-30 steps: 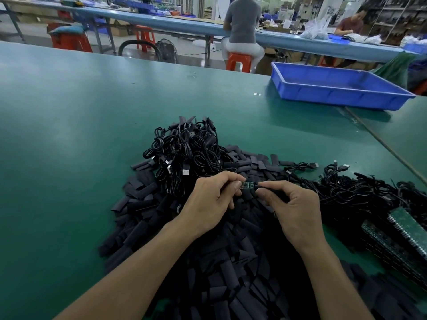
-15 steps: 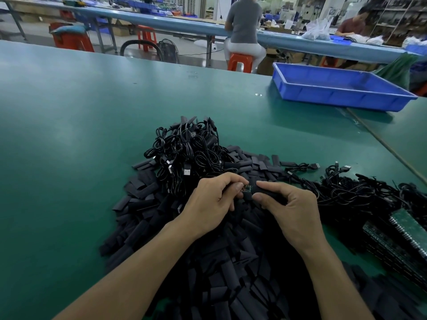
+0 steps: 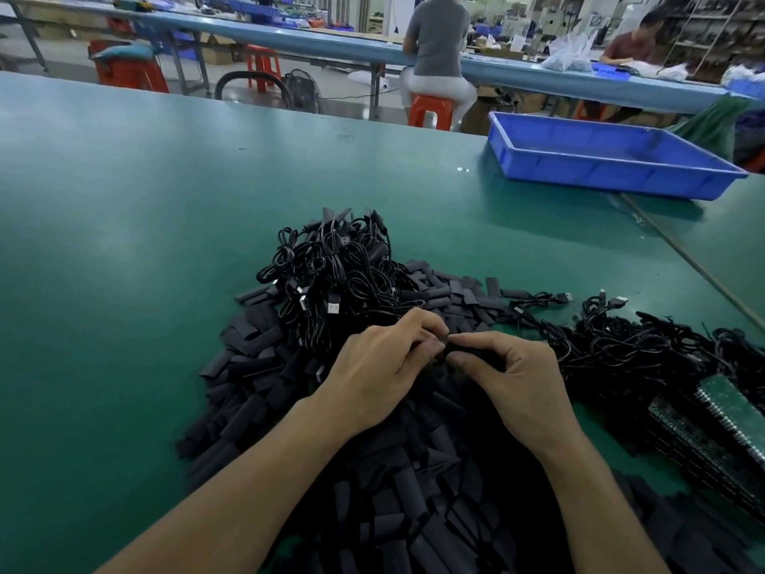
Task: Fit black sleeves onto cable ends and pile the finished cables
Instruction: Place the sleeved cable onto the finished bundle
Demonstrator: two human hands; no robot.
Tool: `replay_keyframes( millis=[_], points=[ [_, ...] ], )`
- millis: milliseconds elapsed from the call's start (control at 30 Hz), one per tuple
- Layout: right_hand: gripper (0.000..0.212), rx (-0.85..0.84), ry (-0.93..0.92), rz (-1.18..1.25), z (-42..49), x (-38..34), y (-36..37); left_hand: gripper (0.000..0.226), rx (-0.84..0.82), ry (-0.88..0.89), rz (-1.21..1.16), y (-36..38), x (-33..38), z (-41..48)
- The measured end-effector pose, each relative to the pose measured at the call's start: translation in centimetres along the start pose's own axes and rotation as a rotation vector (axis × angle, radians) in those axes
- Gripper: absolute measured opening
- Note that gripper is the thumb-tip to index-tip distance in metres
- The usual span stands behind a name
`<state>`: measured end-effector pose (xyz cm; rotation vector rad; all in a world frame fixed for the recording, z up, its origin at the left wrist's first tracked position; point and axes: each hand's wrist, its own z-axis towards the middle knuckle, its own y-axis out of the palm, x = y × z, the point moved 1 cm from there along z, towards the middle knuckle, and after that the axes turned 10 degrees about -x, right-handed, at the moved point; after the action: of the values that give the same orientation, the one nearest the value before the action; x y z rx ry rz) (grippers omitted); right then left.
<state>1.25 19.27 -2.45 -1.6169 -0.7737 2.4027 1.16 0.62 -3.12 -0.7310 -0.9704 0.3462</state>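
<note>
My left hand [image 3: 383,368] and my right hand [image 3: 515,381] meet fingertip to fingertip over a heap of loose black sleeves [image 3: 372,470]. The right hand pinches a black sleeve [image 3: 476,350] between thumb and forefinger. The left hand pinches the cable end at the sleeve's left mouth; that end is hidden by the fingers. A pile of coiled black cables [image 3: 335,275] lies just beyond the hands. More tangled cables [image 3: 645,345] spread to the right.
A blue plastic tray [image 3: 600,176] stands at the far right of the green table [image 3: 124,242]. Green circuit boards [image 3: 720,420] are stacked at the right edge. People sit at a bench beyond the table.
The small green board at the cable end, visible between my fingertips earlier, is now covered. My fingertips have closed together.
</note>
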Motion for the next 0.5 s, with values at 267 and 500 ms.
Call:
replay_keyframes(
  millis=[267,500],
  points=[
    [0.013,0.092,0.024,0.104,0.00,-0.19,-0.13,0.025,0.162,0.053,0.192,0.17,0.13,-0.19],
    [0.018,0.071,0.032,0.188,-0.09,-0.33,-0.11,0.014,0.056,-0.074,-0.102,0.08,-0.67,-0.04]
  ],
)
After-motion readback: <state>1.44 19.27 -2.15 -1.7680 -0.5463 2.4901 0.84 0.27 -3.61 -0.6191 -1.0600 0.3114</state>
